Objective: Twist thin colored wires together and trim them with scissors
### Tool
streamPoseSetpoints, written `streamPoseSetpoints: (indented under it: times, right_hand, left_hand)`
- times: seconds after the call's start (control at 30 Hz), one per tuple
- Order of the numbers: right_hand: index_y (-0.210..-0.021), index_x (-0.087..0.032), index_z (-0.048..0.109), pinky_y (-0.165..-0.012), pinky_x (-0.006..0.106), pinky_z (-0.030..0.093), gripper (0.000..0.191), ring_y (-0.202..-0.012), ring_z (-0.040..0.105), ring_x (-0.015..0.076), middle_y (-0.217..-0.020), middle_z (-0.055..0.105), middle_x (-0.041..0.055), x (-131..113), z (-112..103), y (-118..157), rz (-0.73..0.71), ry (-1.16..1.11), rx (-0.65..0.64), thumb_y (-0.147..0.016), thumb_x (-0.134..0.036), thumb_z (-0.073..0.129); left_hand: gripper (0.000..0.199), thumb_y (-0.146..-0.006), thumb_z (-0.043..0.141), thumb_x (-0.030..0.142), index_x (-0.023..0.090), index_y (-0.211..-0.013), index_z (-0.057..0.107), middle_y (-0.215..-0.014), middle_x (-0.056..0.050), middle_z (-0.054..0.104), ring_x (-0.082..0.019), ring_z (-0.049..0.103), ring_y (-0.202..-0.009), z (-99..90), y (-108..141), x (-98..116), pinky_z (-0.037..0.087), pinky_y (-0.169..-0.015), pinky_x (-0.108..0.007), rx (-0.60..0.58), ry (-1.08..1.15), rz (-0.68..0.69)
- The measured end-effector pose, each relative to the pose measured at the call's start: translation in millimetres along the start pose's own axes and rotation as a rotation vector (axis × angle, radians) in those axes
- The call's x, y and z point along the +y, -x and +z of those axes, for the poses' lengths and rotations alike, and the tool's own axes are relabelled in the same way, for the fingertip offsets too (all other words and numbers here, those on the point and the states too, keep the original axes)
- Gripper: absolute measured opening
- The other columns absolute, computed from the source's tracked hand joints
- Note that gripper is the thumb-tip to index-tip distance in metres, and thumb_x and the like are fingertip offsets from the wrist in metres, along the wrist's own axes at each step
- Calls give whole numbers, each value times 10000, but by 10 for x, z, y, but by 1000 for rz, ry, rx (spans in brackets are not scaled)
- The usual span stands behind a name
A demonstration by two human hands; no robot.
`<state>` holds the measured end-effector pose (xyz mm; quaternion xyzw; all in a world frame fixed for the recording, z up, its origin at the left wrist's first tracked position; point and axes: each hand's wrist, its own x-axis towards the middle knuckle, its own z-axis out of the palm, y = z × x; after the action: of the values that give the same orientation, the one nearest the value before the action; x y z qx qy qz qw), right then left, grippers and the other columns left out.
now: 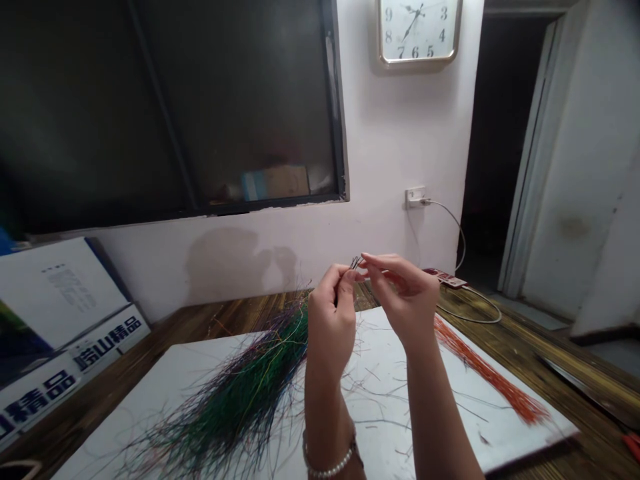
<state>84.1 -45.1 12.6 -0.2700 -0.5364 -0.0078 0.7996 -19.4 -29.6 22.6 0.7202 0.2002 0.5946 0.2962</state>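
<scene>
Above the white board, my left hand is closed in a pinch around a few short, dark wire ends that stick up past the thumb. My right hand meets it from the right, thumb and forefinger pinched together right beside those ends. Whatever lies between the right fingertips is too small to make out. To the left of my hands spreads a large loose bundle of thin green and dark wires. On the right, a narrower bundle of orange wires lies across the board.
The white board rests on a wooden table, with loose wire pieces scattered over it. Printed boxes stand at the left. A phone-like device with a white cable lies behind my right hand. A long blade lies at the right.
</scene>
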Motion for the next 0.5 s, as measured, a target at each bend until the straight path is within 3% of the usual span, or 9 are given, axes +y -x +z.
streamPoseSetpoints:
  times: [0.2, 0.5]
  right_hand:
    - [-874, -236, 726, -573, 280, 532, 171, -696, 667, 146, -792, 718, 18, 39, -1, 7, 62, -111, 23, -758, -150, 636]
    - [-901, -236, 732, -560, 252, 503, 220, -672, 652, 121, -795, 710, 7, 38, -7, 15, 41, -155, -12, -767, -91, 635]
  left_hand:
    - [219, -917, 464, 311, 192, -816, 618, -599, 17, 435, -113, 330, -532, -1, 11, 2, 250, -494, -260, -39, 1, 0]
    - [233, -923, 452, 332, 188, -778, 565, -604, 29, 410, -109, 308, -540, 2, 4, -23, 248, -494, -253, -87, 16, -12]
